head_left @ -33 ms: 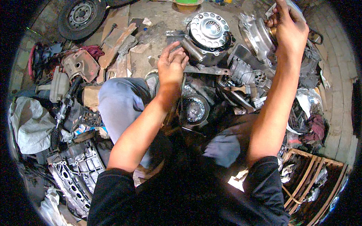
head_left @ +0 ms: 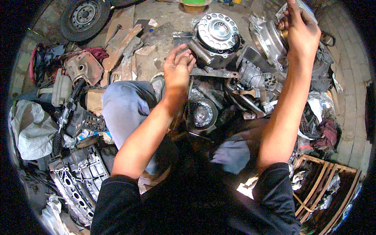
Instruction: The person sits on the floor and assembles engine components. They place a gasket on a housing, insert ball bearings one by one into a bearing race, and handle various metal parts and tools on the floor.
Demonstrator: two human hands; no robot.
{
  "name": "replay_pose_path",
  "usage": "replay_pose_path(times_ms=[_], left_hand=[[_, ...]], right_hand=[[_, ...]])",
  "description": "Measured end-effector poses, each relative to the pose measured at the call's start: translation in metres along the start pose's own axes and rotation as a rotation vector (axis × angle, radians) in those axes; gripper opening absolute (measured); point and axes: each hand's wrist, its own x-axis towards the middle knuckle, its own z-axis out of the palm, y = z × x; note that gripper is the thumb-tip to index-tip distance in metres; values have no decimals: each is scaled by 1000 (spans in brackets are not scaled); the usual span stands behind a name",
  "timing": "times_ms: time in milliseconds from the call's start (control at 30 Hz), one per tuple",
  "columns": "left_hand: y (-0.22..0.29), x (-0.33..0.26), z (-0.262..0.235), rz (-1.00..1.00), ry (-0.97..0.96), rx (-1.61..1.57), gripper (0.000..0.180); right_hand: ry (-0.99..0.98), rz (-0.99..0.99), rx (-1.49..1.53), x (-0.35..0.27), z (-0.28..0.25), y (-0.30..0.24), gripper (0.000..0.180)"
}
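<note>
On the floor, around the knees: many used engine parts lie in a heap, and the person sits in the middle of them.
Left hand [head_left: 178, 68]: it is stretched forward over the heap, and its fingers [head_left: 181, 50] are bent and rest on a dark metal arm [head_left: 197, 50] that sticks out from the round part; the fingers are half closed, and I cannot tell if they really grip it.
Round part [head_left: 217, 32]: a silver disc with a ring of small holes, on a black body, just in front of the left hand.
Right hand [head_left: 300, 33]: it is raised at the far right, fingers closed around a small grey metal piece [head_left: 309, 9] at the top edge; only a little of this piece is visible.
Bell-shaped housing [head_left: 268, 39]: shiny metal, just to the left of the right hand, near it.
Pulley [head_left: 201, 114]: a dark round wheel, below the left wrist, between the two forearms.
Left knee [head_left: 125, 107]: in grey-blue trousers, beside the left forearm.
Tyre [head_left: 84, 17]: lying flat at the upper left, well apart from both hands.
Engine block [head_left: 80, 180]: grey, with bolt holes, at the lower left.
Wooden crate [head_left: 325, 184]: open slats, at the lower right.
Grey cloth [head_left: 33, 129]: crumpled, at the far left.
</note>
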Motion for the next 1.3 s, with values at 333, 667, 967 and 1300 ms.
replay_pose_path(times_ms=[333,667,967,1300], left_hand=[[20,-17,13,422,-55,202,25],[16,-61,49,367,-428,88,21],[-20,-73,82,-46,-705,-132,53],[-21,-81,104,-9,-736,10,66]], right_hand=[[35,147,137,2,-40,24,42],[-7,351,333,4,-58,42,39],[-100,522,437,1,-74,50,43],[-51,558,380,-11,-99,63,40]])
